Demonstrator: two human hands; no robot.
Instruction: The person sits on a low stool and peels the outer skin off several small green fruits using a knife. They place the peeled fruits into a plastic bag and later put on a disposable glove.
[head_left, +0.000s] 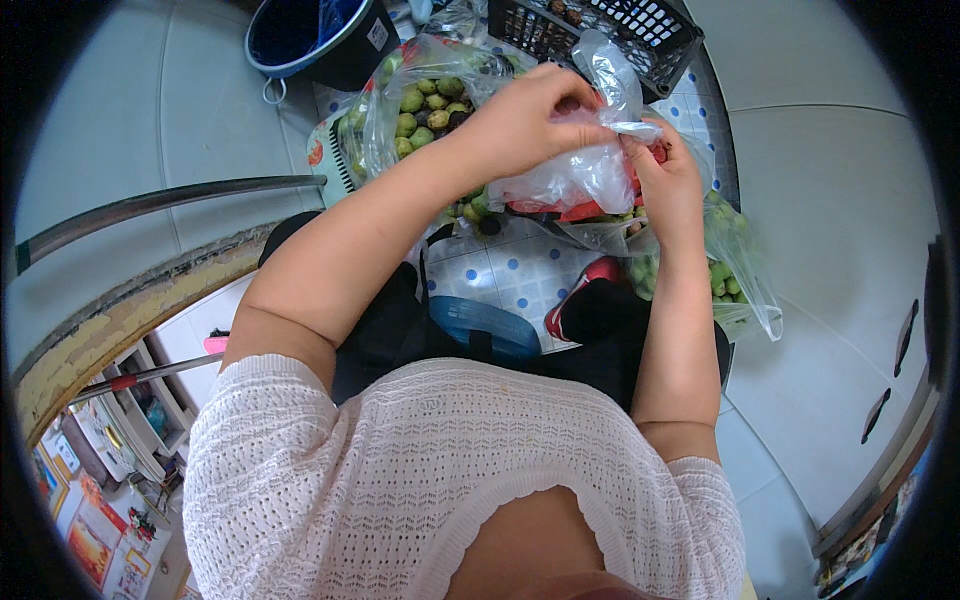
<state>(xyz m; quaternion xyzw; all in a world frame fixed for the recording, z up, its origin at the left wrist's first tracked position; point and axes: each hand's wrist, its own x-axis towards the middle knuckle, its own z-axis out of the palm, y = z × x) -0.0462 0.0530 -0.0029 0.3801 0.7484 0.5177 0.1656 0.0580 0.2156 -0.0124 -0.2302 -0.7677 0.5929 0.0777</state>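
Gathered plastic of a clear bag (566, 178) is pinched between the fingers of my left hand (553, 109). My right hand (670, 169) grips the same bag close by, with a twisted strip of plastic between the two hands. Red plastic (579, 213) shows beneath it. Left of the hands, a large clear bag (358, 124) stands open around round green fruits (421, 112), some blackened, which look like walnuts in their husks. Beyond my right forearm, another clear bag (750, 281) holds more green fruits. My forearms hide parts of both bags.
A black plastic crate (517, 34) with a few brown round things lies at the back. A dark bucket (341, 64) with a blue liner stands at the back left. Below are a blue plastic object (480, 326) and my red shoe (585, 291). A metal bar (187, 199) extends at left.
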